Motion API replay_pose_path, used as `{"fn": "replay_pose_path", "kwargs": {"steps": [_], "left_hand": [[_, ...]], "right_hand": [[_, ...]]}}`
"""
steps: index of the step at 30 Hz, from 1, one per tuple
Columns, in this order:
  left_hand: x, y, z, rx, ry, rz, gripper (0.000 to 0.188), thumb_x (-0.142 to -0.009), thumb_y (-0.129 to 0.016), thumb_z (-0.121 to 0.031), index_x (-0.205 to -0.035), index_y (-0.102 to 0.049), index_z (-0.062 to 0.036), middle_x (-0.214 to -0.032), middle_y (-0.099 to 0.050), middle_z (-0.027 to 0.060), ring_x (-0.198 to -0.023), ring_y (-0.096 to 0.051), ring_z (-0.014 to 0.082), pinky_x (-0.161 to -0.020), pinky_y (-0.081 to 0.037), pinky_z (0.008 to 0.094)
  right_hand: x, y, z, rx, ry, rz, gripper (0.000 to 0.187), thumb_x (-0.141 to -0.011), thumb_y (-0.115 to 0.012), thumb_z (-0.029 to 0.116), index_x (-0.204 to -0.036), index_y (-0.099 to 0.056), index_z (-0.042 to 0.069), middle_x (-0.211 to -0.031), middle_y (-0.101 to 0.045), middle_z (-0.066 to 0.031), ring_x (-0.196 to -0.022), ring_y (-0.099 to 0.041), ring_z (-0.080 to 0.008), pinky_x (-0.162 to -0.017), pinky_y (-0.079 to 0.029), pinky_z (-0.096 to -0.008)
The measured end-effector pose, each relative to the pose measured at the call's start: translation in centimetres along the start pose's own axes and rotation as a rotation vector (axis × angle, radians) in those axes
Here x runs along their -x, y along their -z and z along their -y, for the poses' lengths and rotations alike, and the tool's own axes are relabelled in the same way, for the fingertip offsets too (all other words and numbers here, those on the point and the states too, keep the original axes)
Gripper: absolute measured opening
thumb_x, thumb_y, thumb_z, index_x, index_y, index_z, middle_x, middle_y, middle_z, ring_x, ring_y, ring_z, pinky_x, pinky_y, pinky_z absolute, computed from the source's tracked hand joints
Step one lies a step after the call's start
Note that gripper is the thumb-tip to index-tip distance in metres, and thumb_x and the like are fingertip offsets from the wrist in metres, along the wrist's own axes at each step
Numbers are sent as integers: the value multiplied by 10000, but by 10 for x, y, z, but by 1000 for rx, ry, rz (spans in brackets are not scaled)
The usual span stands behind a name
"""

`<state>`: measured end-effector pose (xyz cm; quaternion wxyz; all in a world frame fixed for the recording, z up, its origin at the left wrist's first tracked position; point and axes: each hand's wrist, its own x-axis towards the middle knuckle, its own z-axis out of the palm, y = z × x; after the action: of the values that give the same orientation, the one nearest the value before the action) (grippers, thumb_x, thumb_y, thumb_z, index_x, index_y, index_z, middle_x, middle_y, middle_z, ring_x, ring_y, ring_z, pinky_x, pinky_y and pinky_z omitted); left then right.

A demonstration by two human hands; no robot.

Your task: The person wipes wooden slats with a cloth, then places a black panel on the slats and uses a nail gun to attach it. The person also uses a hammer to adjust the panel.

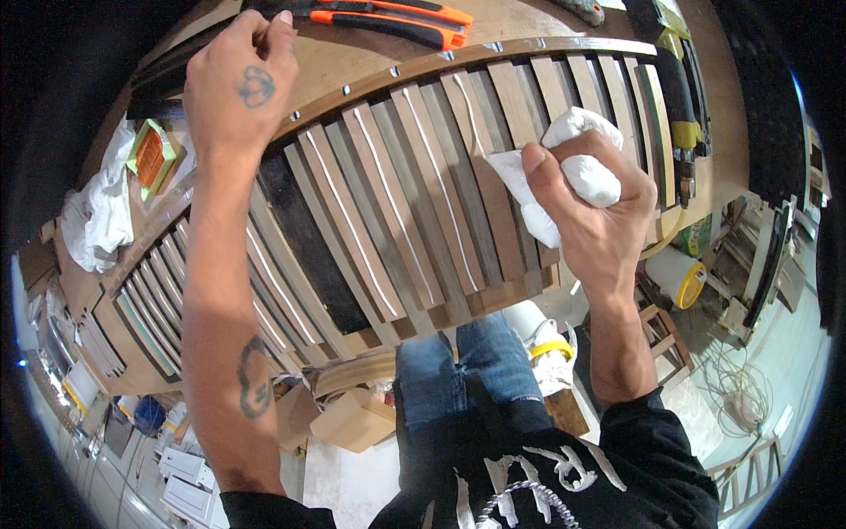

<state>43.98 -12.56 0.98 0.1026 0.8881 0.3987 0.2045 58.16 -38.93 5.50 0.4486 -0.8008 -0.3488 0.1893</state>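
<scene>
My right hand (608,198) squeezes a white plastic glue bag (529,189), whose bulging parts show above and between the fingers. The bag's tip touches a brown wooden strip, at the lower end of a wavy white glue line (467,101). Several neighbouring wooden strips (401,207) carry similar glue lines; those right of the bag show none. My left hand (240,79) is at the far left with its fingers curled closed, beside the curved wooden rail (397,72). Whatever those fingers hold, if anything, is hidden.
An orange and black utility knife (397,22) lies beyond the rail. At left sit a crumpled white bag (101,207) and a green-edged box (152,159). A black and yellow tool (680,88) stands at right. Below are a cardboard box (352,420) and a white bucket (674,275).
</scene>
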Motion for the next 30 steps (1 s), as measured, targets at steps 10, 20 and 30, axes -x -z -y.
{"fn": "replay_pose_path", "kwargs": {"steps": [10,20,30], "left_hand": [[-4,-2,7,-75,20,69,454,-984,-600,-440,-916,-644,7,-733,-618,177,-667,-582,343,-682,-479,412],[-3,-3,6,-90,43,64,459,-982,-596,-455,-935,-652,-1,-763,-635,174,-698,-605,337,-715,-494,401],[0,-3,6,-97,28,46,446,-974,-607,-443,-951,-657,-1,-761,-634,163,-690,-589,320,-716,-487,385]], "right_hand": [[34,17,-3,56,22,38,157,-788,-802,104,-741,-676,24,-683,-654,-67,-626,-623,-127,-575,-493,-295],[60,30,-5,56,23,83,186,-756,-801,63,-711,-623,33,-673,-615,-57,-618,-606,-153,-578,-481,-311],[71,35,-10,53,12,111,195,-752,-799,46,-703,-611,42,-678,-600,-60,-610,-601,-176,-576,-470,-312]]}}
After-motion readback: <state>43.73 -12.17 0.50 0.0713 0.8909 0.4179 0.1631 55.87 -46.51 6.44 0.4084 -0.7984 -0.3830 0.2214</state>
